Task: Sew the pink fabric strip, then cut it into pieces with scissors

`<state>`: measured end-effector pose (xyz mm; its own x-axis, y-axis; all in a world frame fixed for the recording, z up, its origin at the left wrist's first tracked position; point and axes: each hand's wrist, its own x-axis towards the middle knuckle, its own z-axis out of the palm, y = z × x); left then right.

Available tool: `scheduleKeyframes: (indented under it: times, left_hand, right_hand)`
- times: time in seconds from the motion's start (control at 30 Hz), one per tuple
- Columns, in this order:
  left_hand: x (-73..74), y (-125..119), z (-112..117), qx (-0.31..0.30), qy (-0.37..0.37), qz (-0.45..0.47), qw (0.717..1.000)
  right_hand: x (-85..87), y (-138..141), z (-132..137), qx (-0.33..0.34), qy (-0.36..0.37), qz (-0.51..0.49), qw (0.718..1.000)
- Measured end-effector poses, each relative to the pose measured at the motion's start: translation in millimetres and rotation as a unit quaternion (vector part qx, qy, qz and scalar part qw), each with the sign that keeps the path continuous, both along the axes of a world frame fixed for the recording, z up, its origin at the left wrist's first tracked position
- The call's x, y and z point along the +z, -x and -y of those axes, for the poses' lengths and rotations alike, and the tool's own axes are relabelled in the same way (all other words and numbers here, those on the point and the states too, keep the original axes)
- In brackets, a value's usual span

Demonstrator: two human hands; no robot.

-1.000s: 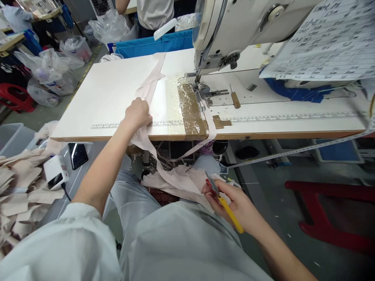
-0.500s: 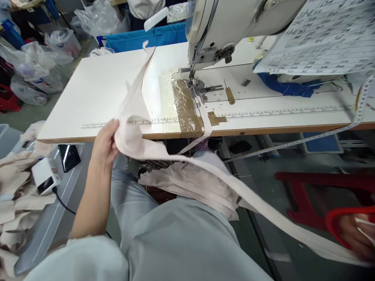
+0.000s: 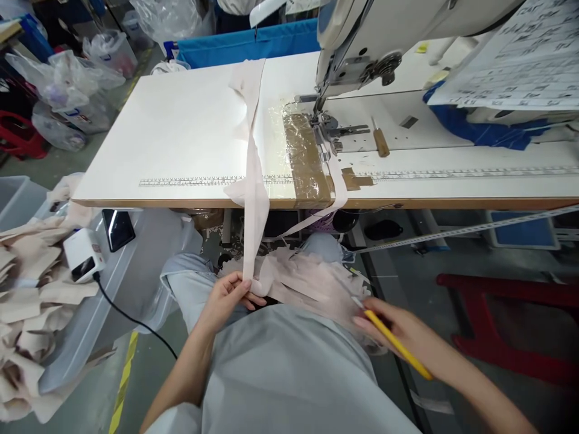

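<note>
Right hand (image 3: 384,325) back inward, yellow tool (image 3: 400,346) half-hidden

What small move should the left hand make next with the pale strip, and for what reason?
Probably the left hand should draw the pale strip gently downward. It already pinches the strip's lower part, while the upper part lies across the white tabletop, and the right hand is occupied, holding a yellow-handled tool.
</note>
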<state>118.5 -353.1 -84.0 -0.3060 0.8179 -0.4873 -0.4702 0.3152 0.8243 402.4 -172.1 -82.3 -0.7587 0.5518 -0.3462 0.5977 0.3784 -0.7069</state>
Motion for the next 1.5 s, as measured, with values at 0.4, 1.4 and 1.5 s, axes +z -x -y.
scheduleKeyframes:
  times: [0.4,1.4,1.5]
  left_hand:
    - [-3.3,-3.7,14.7,0.051,0.025,0.037,0.998]
    - [-4.4,-3.0,9.1,0.025,0.059,0.018,0.998]
    - [-6.9,4.4,9.3,-0.002,0.071,-0.021,0.997]
  right_hand:
    - [11.4,139.9,-11.0,0.356,0.092,0.058,0.928]
    - [10.1,148.0,3.1,0.315,-0.163,0.023,0.935]
    - [2.4,141.4,3.7,0.289,-0.150,0.025,0.945]
